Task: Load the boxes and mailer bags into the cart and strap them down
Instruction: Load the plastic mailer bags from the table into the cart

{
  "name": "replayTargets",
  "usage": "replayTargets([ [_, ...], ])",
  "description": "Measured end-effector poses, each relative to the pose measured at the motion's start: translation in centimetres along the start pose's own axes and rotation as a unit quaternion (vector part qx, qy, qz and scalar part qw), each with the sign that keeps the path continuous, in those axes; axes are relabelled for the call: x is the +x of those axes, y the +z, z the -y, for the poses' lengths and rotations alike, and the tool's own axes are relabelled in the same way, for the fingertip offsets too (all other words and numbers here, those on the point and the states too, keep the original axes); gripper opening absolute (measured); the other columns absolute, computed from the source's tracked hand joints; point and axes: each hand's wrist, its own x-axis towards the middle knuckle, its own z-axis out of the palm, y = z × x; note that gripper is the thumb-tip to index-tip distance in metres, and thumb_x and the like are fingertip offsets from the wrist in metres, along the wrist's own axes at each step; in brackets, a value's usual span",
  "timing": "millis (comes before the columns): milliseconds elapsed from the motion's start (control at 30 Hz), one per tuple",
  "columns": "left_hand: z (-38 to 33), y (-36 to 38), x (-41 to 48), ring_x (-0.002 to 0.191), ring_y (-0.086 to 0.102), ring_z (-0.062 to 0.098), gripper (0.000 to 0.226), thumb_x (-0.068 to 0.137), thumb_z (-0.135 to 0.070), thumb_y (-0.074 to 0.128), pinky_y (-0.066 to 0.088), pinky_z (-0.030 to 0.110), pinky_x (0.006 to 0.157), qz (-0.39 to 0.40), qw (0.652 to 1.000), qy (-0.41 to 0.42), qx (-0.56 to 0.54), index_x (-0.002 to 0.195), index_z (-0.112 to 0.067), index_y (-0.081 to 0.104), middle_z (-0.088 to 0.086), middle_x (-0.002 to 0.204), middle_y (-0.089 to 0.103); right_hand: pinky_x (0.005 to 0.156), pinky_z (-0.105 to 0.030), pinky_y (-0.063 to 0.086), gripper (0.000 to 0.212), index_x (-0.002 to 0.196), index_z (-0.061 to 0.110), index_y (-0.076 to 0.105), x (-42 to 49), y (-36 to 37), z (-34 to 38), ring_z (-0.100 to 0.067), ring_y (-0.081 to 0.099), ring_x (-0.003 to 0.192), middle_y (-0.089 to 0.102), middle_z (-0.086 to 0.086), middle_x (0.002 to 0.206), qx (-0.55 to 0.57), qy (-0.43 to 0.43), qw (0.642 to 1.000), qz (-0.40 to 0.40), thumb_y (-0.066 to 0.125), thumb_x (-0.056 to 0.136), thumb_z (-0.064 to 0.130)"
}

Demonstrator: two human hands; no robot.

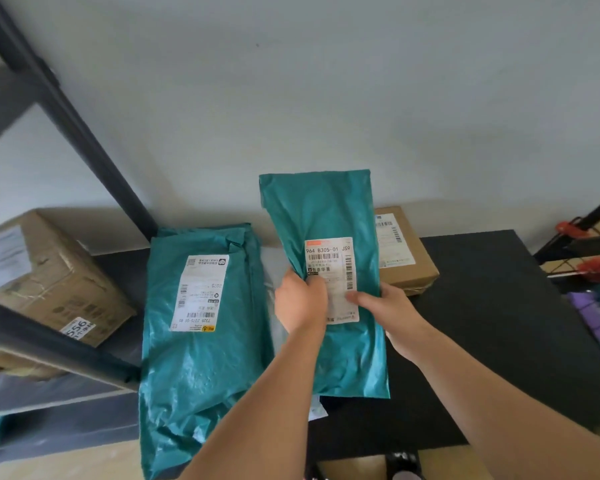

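Fingers [314, 289] of my left hand [300, 301] and right hand [387, 306] clamp teal plastic mailer bag [329, 209] above black shelf [482, 306], grey wall [326, 98] behind.

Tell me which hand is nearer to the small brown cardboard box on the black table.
Right. The right hand grips the upright teal plastic mailer bag just in front of the small brown cardboard box; the left hand grips the bag's other edge, farther left.
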Motion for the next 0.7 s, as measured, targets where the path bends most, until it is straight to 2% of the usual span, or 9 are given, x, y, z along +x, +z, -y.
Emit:
replayTargets([
  [167, -1.4, 2.4, -2.6, 0.073, 0.051, 0.018, 0.024, 0.084, -0.014, 0.052, 0.039, 0.026, 0.065, 0.040, 0.998, 0.039, -0.028, 0.104, -0.017, 0.064, -0.001, 0.089, 0.064, 0.081, -0.040, 0.059, 0.025, 0.112, 0.012, 0.070, -2.1, -2.9, -0.1, -0.024, 0.073, 0.093, 0.075, -0.006, 0.105, 0.046, -0.012, 0.994, -0.098, 0.066, 0.090, 0.003],
  [300, -2.5, 4.9, -5.8, 0.074, 0.062, 0.018, 0.010, 0.082, -0.021, 0.054, 0.050, 0.027, 0.061, 0.092, 0.991, 0.086, -0.035, 0.091, -0.020, 0.060, -0.008, 0.084, 0.066, 0.084, -0.047, 0.059, 0.022, 0.113, 0.011, 0.069, -4.1, -7.1, -0.7, -0.027, 0.074, 0.091, 0.076, -0.007, 0.102, 0.072, -0.008, 0.984, -0.162, 0.064, 0.092, 0.007],
  [400, -3.6, 7.1, -8.2, 0.077, 0.065, 0.022, 0.015, 0.083, -0.026, 0.057, 0.057, 0.036, 0.067, 0.120, 0.985, 0.121, -0.029, 0.095, -0.019, 0.060, -0.002, 0.087, 0.067, 0.070, -0.040, 0.061, 0.017, 0.105, 0.016, 0.070, -5.7, -10.7, -1.5, -0.025, 0.075, 0.086, 0.077, -0.003, 0.096, 0.115, -0.012, 0.974, -0.197, 0.060, 0.095, 0.007],
  [500, -4.7, 9.5, -11.1, 0.077, 0.064, 0.022, 0.014, 0.082, -0.030, 0.058, 0.056, 0.037, 0.066, 0.140, 0.979, 0.148, -0.012, 0.095, -0.023, 0.057, -0.006, 0.084, 0.063, 0.059, -0.034, 0.058, 0.020, 0.095, 0.024, 0.068, -7.5, -14.4, -2.2, -0.021, 0.074, 0.084, 0.077, 0.002, 0.092, 0.143, -0.005, 0.962, -0.232, 0.058, 0.096, 0.007],
  [633, -5.6, 13.4, -15.8, 0.081, 0.063, 0.021, 0.019, 0.085, -0.033, 0.057, 0.056, 0.038, 0.071, 0.179, 0.972, 0.153, 0.014, 0.102, -0.026, 0.053, -0.006, 0.090, 0.062, 0.067, -0.036, 0.056, 0.019, 0.097, 0.019, 0.068, -10.0, -19.5, -3.6, -0.025, 0.071, 0.090, 0.073, 0.000, 0.098, 0.156, -0.001, 0.947, -0.279, 0.057, 0.096, 0.004],
  [700, -6.0, 15.4, -18.6, 0.079, 0.060, 0.017, 0.020, 0.086, -0.033, 0.057, 0.053, 0.032, 0.067, 0.200, 0.965, 0.167, 0.027, 0.104, -0.027, 0.049, -0.009, 0.090, 0.058, 0.076, -0.040, 0.057, 0.019, 0.103, 0.017, 0.069, -11.5, -22.2, -4.2, -0.026, 0.070, 0.092, 0.073, -0.001, 0.099, 0.158, 0.001, 0.941, -0.299, 0.057, 0.096, 0.003],
])
